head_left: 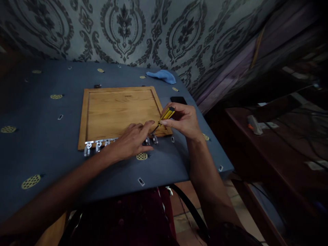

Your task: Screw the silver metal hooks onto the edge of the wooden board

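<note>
A framed wooden board (118, 109) lies flat on the blue patterned tablecloth (64, 133). Along its near edge runs a silver hook rail (98, 143) with several metal hooks. My left hand (130, 140) rests across the rail and the board's edge, fingers apart, hiding the rail's middle. In my right hand (188, 119) a yellow and black screwdriver (166, 115) is pinched by the handle. It is tilted, its shaft pointing down at the rail's right end. The very tip and any screw there are too small to make out.
A blue cloth (164, 76) lies at the table's far right corner. Past the board's right side sits a black flat object (178, 100), partly behind my right hand. Dark hardware (97, 86) shows at the board's far edge. Cables and a brown desk (256, 143) stand to the right.
</note>
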`<state>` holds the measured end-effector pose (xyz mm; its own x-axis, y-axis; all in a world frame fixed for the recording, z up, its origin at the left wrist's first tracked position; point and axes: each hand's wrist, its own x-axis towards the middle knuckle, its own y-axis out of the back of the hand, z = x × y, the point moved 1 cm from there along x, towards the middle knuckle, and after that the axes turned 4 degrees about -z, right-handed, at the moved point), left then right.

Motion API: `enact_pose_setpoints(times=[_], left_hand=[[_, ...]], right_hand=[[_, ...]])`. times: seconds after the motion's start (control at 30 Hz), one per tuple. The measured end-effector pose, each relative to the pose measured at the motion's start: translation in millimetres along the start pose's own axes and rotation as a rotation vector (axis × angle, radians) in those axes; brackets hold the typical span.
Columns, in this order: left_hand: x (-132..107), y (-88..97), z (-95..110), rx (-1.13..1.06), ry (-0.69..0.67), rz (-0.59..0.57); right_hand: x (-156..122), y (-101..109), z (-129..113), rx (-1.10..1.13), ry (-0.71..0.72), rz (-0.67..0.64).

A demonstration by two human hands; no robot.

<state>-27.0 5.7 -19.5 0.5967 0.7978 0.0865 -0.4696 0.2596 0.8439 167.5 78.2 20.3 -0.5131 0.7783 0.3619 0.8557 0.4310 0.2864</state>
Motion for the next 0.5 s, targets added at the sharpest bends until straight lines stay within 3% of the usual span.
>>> enact_pose_setpoints(times=[0.23,0.5], left_hand=[[0.4,2.1,1.5,-0.01,0.005,-0.02],[1.3,3.2,4.1,-0.014,0.024,-0.033]], right_hand=[[0.3,-0.7,1.2,0.006,0.021,0.124],[0.1,-1.0,3.3,0.027,0.036,0.093]])
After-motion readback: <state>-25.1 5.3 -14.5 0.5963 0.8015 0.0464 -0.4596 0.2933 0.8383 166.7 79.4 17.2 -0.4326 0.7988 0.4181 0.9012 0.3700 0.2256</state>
